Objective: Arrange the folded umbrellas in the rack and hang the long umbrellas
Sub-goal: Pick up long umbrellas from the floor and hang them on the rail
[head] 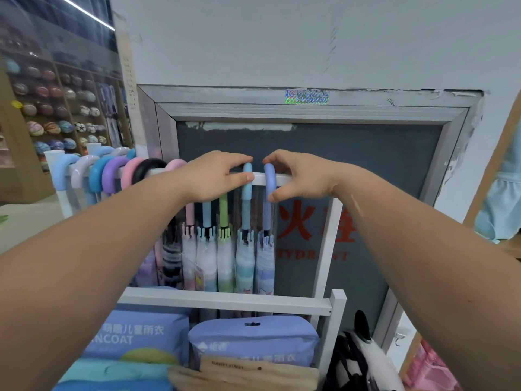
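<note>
While raincoat packs (253,340) lie below the white rail (258,176), my left hand (217,176) pinches the light-blue handle (247,190) hooked over that rail. My right hand (300,176) pinches the periwinkle handle (270,179) alongside. A grey cabinet door (366,153) stands behind the rail.

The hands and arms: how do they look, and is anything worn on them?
The left hand and the right hand are bare: no gloves, no ring in view. The left forearm and the right forearm show no sleeve, watch or bracelet up to the frame edge. The left thumbnail is short and looks unpainted. A faint short streak marks the right forearm near the wrist.
</note>
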Demonstrator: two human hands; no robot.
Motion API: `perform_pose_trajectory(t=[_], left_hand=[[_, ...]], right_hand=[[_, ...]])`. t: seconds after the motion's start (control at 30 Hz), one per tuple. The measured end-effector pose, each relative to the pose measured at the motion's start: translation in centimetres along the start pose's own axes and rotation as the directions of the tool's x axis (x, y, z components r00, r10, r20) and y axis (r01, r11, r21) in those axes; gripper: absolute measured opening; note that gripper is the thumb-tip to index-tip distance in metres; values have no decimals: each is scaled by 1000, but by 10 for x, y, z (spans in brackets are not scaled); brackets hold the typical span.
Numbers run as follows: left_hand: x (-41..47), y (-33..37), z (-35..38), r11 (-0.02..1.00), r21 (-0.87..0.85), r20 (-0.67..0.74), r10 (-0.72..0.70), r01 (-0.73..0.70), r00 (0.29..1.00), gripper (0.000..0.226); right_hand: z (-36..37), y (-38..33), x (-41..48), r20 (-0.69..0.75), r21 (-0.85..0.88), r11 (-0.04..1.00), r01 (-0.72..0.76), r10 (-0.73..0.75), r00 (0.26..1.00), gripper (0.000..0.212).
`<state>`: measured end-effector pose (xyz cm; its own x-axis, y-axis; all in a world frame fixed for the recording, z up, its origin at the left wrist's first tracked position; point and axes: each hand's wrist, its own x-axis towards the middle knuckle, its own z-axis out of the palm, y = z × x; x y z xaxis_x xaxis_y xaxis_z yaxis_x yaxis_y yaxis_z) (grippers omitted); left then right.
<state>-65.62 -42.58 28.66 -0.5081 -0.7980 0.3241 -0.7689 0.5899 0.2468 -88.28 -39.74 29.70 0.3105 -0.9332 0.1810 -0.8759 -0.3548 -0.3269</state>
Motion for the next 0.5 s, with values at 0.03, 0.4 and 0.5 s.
perform_pose_trajectory(t=[0.03,0.4,0.5], left_hand=[[-3,2,1,1000,0,-13,-7,7,1000,60],[-46,19,10,995,90,-210,51,-33,976,62],[-54,26,9,990,106,-232,117,-95,966,65]], right_hand=[[2,0,-2,-14,-19,1000,9,-9,1000,84],[11,-10,-71,-296,-114,993,-35,0,955,70],[18,-15,-100,-348,-129,981,-143,91,933,63]])
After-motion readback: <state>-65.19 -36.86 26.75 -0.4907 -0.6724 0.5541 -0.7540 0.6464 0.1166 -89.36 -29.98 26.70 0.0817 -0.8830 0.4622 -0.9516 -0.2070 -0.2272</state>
